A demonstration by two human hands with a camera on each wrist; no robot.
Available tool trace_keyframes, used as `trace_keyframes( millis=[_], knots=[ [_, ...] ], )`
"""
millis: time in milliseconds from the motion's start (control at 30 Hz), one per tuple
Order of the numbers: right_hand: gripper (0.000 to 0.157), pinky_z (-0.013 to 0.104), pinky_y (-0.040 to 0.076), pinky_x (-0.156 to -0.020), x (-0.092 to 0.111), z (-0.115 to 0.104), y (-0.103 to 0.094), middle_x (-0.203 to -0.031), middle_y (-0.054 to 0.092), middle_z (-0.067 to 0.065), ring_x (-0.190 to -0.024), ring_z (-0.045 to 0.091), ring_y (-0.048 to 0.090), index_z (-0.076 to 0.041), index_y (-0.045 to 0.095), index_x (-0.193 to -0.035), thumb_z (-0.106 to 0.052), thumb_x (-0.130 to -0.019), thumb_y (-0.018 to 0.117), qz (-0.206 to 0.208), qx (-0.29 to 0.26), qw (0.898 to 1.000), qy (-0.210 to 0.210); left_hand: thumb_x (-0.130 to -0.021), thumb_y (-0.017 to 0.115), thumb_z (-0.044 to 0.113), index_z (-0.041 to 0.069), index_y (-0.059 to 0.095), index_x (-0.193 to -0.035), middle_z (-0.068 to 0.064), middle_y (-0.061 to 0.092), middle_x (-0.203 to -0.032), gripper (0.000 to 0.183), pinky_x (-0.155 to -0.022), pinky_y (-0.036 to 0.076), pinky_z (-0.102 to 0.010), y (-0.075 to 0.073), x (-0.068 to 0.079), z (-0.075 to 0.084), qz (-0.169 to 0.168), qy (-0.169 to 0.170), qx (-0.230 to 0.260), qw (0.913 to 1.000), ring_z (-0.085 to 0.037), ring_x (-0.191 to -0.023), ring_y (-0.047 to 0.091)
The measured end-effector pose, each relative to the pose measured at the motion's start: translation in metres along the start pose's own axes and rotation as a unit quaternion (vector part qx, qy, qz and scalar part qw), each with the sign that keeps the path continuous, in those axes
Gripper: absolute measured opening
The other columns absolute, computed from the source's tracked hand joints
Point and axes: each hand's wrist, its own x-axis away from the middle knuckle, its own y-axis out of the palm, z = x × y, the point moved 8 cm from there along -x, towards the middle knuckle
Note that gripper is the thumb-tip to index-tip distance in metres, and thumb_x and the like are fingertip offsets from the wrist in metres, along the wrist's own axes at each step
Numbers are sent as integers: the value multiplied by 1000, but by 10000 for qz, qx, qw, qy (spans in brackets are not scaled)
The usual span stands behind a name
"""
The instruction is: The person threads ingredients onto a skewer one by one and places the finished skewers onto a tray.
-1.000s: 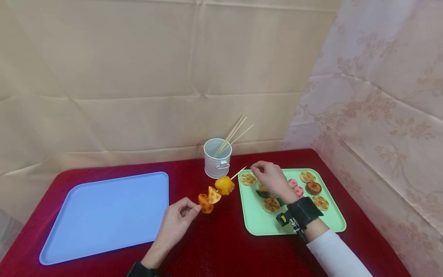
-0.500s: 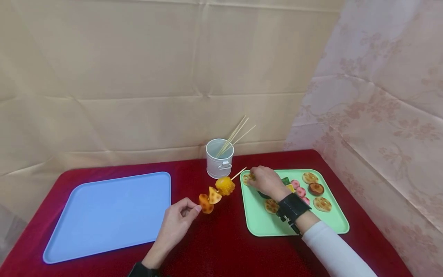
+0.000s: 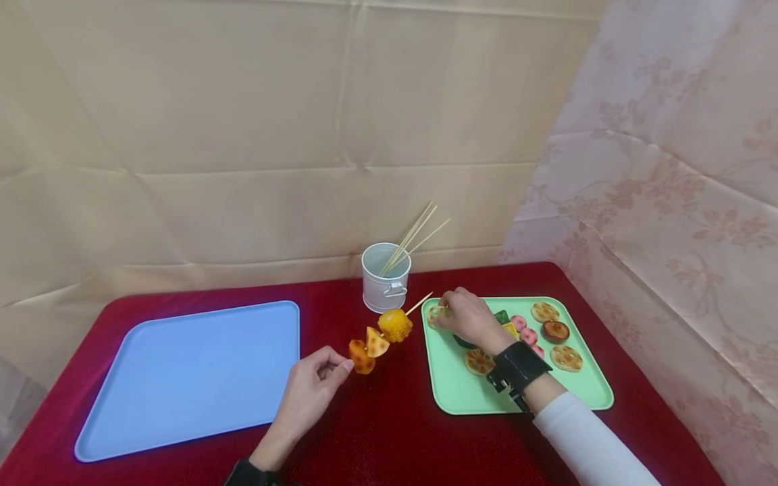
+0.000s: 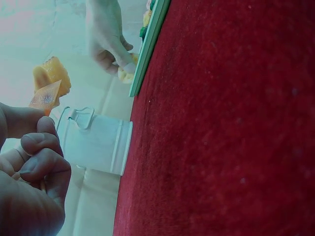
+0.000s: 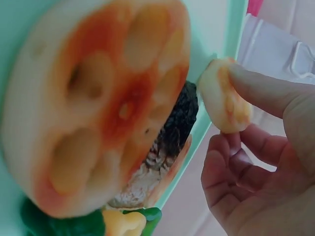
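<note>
At lower centre, the skewer (image 3: 419, 304) is gripped by the fingers of the left hand (image 3: 310, 387); if tipped, its food pieces (image 3: 395, 327) could be shed. Right of centre, a lotus slice (image 5: 215, 94) is pinched by the right hand (image 3: 469, 317); if loosely held, it could be dropped. The skewer's held end is hidden.

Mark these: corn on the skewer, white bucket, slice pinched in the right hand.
Corn (image 3: 395, 327): head view, middle of its kernels.
White bucket (image 3: 379, 291): head view, outer wall below the rim.
Slice (image 5: 230, 104): right wrist view, browned face.
</note>
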Motion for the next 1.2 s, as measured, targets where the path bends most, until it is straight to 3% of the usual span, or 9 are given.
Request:
trace_keyframes(
  millis=[200,333,433,533,633,733,867,1000,1200],
  knots=[
    [19,31,39,-63,6,2,-4,-73,58,-1,-67,16,50,-7,69,-91,-22,-91,80,220,-450,9987,118,-95,73,9,8,72,-87,3,52,-64,8,-52,31,-22,1,-2,-2,-64,-12,52,10000,-7,-56,40],
    [20,32,44,-64,12,10,-15,-78,67,-1,-69,17,56,-9,71,-93,-26,-92,80,554,-957,9930,403,-95,73,9,8,72,-87,4,53,-64,8,-53,31,-22,2,-1,-2,-65,18,18,10000,-7,-56,41],
    [23,32,49,-66,16,18,-22,-87,71,3,-74,20,63,-8,71,-98,-30,-95,77,764,-1548,9827,665,-95,73,8,8,72,-87,4,53,-64,8,-53,31,-22,2,-1,-1,-69,19,9,10000,-7,-56,41],
    [31,35,57,-71,19,25,-24,-93,73,10,-78,28,71,-2,71,-109,-30,-98,73,790,-2552,9587,981,-95,72,8,7,72,-87,4,52,-65,8,-52,31,-22,3,-1,-2,-82,7,18,10000,-7,-56,41],
    [39,41,61,-75,22,32,-23,-99,74,16,-82,35,74,6,67,-121,-27,-100,71,753,-3651,9183,1328,-95,73,9,8,72,-87,4,53,-65,8,-52,31,-22,3,-1,-2,-93,21,21,10000,-7,-56,41],
    [46,37,60,-81,23,37,-21,-107,73,16,-89,31,74,8,63,-129,-28,-101,69,721,-4195,8910,1579,-95,73,9,9,73,-87,4,53,-65,9,-52,32,-22,3,-2,-2,-107,49,-2,9999,-7,-56,41],
    [52,32,59,-84,24,38,-19,-114,71,14,-90,22,73,6,61,-133,-34,-101,69,640,-4503,8720,1810,-95,73,9,9,72,-86,4,53,-65,9,-52,32,-22,3,-3,-3,-129,63,-21,9999,-7,-56,41],
    [56,33,58,-88,23,36,-20,-115,68,13,-88,17,72,6,60,-135,-37,-100,70,617,-4757,8570,1881,-95,73,9,9,72,-86,4,53,-65,9,-52,32,-22,4,-4,-4,-162,56,-9,9999,-7,-56,41],
    [55,25,58,-83,21,28,-18,-112,65,7,-87,11,68,8,56,-134,-32,-100,70,551,-5392,8204,1821,-95,73,9,11,72,-85,5,53,-65,10,-53,32,-22,4,-6,-5,-218,47,-56,9997,-7,-57,42]
  ],
)
